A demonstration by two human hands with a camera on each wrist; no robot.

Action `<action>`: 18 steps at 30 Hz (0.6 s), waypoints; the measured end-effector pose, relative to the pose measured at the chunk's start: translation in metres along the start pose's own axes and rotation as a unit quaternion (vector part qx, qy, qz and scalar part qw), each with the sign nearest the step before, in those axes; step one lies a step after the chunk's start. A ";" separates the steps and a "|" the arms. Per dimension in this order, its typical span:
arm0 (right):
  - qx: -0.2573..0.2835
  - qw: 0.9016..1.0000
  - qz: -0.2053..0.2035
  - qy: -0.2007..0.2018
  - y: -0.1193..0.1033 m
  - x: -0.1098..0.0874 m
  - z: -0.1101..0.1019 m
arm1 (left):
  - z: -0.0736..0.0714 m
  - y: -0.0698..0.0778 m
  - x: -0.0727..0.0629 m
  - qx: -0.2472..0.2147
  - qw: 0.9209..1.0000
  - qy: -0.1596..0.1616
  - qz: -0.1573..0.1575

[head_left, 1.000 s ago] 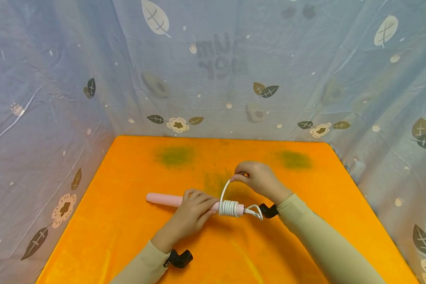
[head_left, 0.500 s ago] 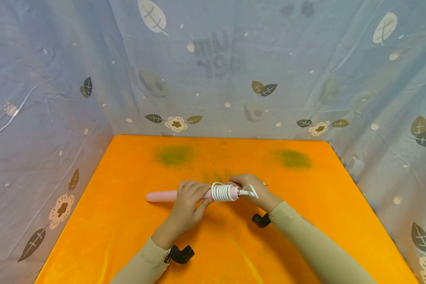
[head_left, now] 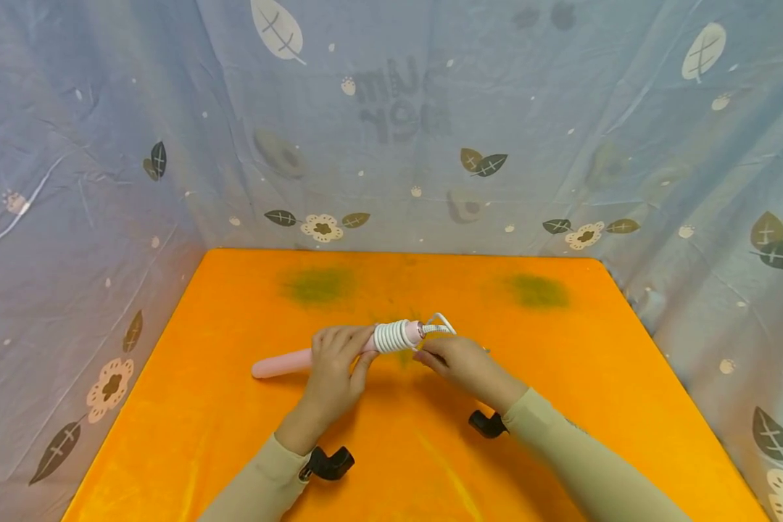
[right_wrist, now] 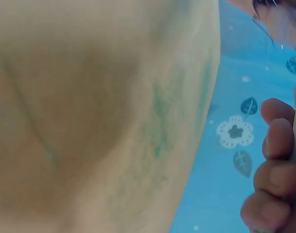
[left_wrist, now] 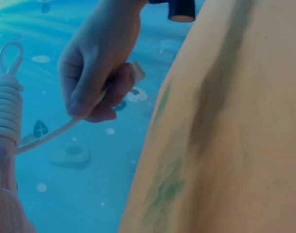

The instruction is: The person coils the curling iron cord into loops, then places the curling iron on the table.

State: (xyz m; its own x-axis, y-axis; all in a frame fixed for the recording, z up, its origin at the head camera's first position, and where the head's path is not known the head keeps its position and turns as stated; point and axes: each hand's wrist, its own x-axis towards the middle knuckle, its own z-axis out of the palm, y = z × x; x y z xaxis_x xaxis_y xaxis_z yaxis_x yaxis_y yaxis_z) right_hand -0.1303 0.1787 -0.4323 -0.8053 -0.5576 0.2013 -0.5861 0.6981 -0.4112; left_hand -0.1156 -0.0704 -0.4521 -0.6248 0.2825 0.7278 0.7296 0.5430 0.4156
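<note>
A slim pink hair styling iron (head_left: 280, 365) with a rounded left end lies at a slant over the table, its cord end raised. My left hand (head_left: 335, 366) grips it around the middle. The white cord (head_left: 393, 337) is wound in several tight turns near the right end and makes a small loop beyond it. Just right of the coil, my right hand (head_left: 470, 366) holds the cord's free length, curled into a fist in the left wrist view. A pale plug end (left_wrist: 137, 71) sticks out of that fist. In the right wrist view, the fingers (right_wrist: 276, 177) are curled around the cord.
An orange cloth-covered table (head_left: 248, 297) with greenish smudges lies beneath. Blue-grey patterned curtains (head_left: 378, 145) stand at the back and both sides. Black wrist mounts (head_left: 329, 464) stick out from both sleeves.
The iron's cord end has risen and swung away from me. My right hand carried the cord from the far side past the iron to the near side. The left hand keeps its grip.
</note>
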 end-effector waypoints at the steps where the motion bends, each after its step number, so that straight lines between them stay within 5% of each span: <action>1: -0.007 1.000 -0.015 0.001 -0.002 -0.001 0.001 | 0.000 0.000 0.000 0.001 1.000 0.002 -0.003; 9: -0.103 0.983 -0.145 0.049 -0.029 -0.012 0.009 | 0.001 -0.004 0.001 0.013 1.000 -0.005 -0.028; 18: -0.189 0.962 -0.186 0.060 -0.060 -0.013 0.006 | 0.012 -0.011 -0.010 0.051 0.997 -0.060 -0.019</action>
State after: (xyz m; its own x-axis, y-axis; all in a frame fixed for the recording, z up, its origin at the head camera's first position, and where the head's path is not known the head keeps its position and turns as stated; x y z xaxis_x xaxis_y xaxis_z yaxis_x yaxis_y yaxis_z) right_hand -0.0842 0.1417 -0.4155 -0.5249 -0.7601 0.3830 -0.8075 0.5870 0.0582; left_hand -0.1206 -0.0691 -0.4705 -0.6843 0.3503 0.6395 0.6769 0.6314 0.3784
